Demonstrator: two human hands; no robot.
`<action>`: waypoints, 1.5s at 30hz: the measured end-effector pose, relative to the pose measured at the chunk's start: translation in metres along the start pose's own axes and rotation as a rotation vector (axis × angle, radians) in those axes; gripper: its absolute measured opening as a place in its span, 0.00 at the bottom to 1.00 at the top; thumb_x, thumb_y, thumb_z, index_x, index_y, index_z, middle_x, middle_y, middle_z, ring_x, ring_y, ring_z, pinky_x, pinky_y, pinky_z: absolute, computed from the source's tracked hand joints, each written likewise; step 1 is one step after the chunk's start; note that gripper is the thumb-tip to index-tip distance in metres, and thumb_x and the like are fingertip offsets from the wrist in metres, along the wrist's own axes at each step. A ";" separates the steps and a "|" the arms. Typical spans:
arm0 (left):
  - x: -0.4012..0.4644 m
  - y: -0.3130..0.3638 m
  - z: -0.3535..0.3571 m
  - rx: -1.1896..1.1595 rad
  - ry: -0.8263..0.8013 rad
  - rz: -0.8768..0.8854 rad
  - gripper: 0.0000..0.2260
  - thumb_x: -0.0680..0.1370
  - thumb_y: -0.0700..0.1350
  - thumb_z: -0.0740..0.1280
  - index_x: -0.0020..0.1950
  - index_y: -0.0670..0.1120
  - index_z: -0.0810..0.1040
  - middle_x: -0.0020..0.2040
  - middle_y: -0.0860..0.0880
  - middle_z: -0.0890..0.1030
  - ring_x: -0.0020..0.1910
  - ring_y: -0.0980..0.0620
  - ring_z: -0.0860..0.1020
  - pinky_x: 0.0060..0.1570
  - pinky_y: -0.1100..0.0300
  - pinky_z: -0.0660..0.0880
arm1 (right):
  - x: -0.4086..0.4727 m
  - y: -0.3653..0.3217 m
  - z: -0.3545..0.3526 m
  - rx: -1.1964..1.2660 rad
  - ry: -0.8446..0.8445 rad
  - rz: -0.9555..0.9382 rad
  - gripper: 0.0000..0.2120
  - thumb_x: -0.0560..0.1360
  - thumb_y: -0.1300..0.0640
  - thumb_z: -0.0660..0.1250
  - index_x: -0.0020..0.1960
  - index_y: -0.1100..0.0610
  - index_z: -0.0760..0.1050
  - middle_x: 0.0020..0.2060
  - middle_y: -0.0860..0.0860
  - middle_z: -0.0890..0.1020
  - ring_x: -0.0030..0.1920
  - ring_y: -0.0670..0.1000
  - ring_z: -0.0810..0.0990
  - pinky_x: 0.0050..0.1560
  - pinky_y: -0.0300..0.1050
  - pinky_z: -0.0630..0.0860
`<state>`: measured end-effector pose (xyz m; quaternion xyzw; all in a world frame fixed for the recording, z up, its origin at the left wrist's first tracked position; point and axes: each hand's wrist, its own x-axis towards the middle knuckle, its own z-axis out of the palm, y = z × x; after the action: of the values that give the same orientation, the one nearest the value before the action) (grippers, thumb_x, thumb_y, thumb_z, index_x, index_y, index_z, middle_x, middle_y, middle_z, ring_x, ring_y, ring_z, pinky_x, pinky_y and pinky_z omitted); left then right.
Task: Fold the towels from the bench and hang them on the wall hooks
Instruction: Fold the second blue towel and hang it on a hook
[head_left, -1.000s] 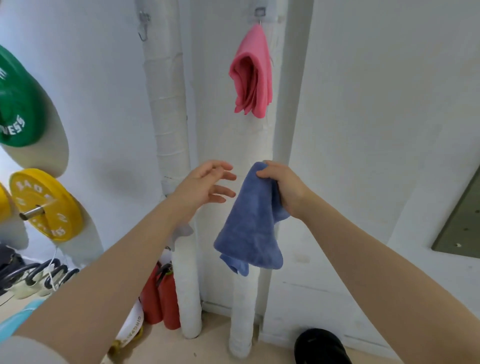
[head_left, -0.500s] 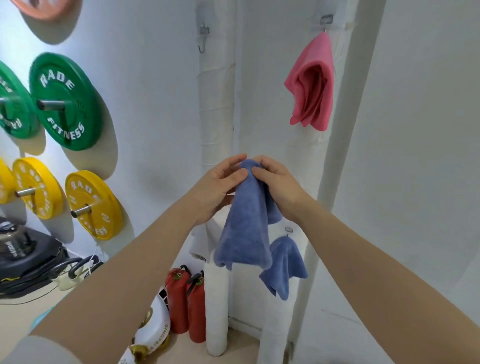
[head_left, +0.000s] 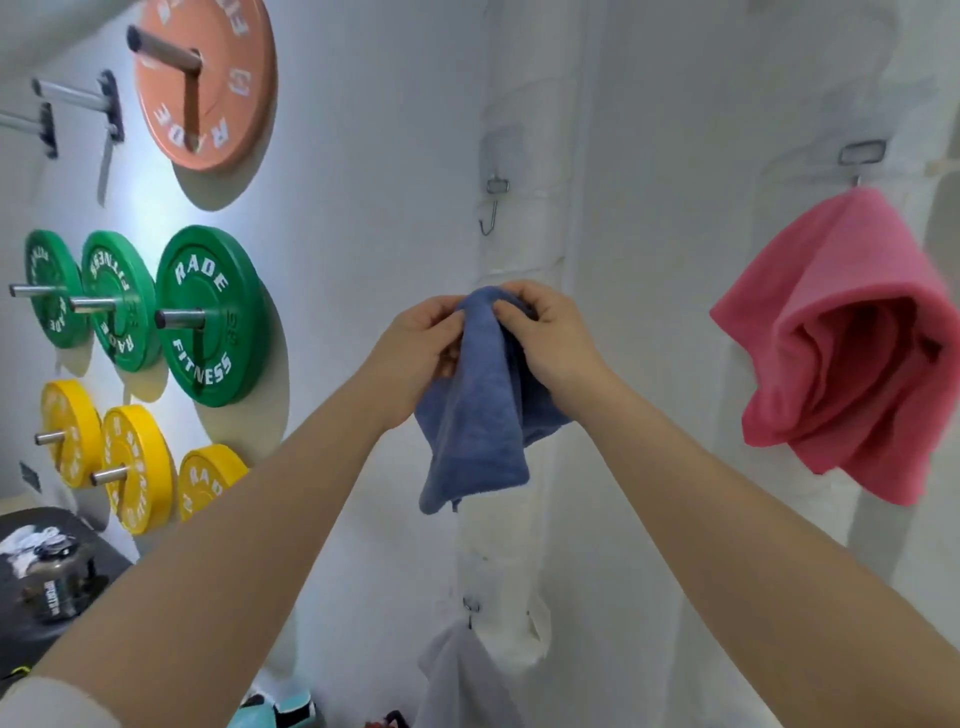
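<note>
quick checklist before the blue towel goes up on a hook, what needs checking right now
1. Both hands grip the towel: ok; left hand and right hand pinch the top of the blue towel.
2. A free hook: ok; the bare hook hangs above the hands.
3. Pink towel already hung on its own hook: ok.
4. Blue towel folded neatly: cannot tell; it hangs bunched.
5. Towel raised to hook height: not ok; its top is below the hook.
</note>
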<state>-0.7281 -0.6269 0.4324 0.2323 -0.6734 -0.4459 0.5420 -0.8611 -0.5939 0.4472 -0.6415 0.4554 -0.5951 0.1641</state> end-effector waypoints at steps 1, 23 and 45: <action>0.015 0.005 -0.002 0.033 0.032 0.027 0.08 0.80 0.44 0.60 0.55 0.46 0.78 0.47 0.46 0.82 0.46 0.50 0.79 0.47 0.59 0.77 | 0.014 -0.003 -0.001 -0.007 0.018 -0.026 0.07 0.77 0.58 0.62 0.51 0.56 0.77 0.44 0.50 0.82 0.46 0.47 0.80 0.46 0.39 0.76; 0.087 -0.002 0.006 0.434 0.081 0.026 0.14 0.80 0.35 0.56 0.39 0.53 0.67 0.39 0.52 0.71 0.34 0.62 0.70 0.42 0.66 0.71 | 0.093 0.028 0.007 -0.329 0.315 -0.123 0.08 0.74 0.48 0.57 0.42 0.53 0.67 0.41 0.51 0.79 0.37 0.51 0.76 0.35 0.45 0.68; -0.348 -0.086 0.015 0.709 -0.248 -0.467 0.13 0.76 0.36 0.59 0.54 0.46 0.79 0.52 0.49 0.78 0.50 0.50 0.75 0.47 0.63 0.71 | -0.349 0.046 0.012 -0.705 -0.603 0.404 0.20 0.70 0.70 0.55 0.26 0.51 0.66 0.29 0.45 0.70 0.33 0.48 0.70 0.41 0.44 0.71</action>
<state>-0.6505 -0.3869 0.1765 0.4944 -0.7742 -0.3223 0.2287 -0.8251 -0.3504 0.1949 -0.7004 0.6759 -0.1497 0.1736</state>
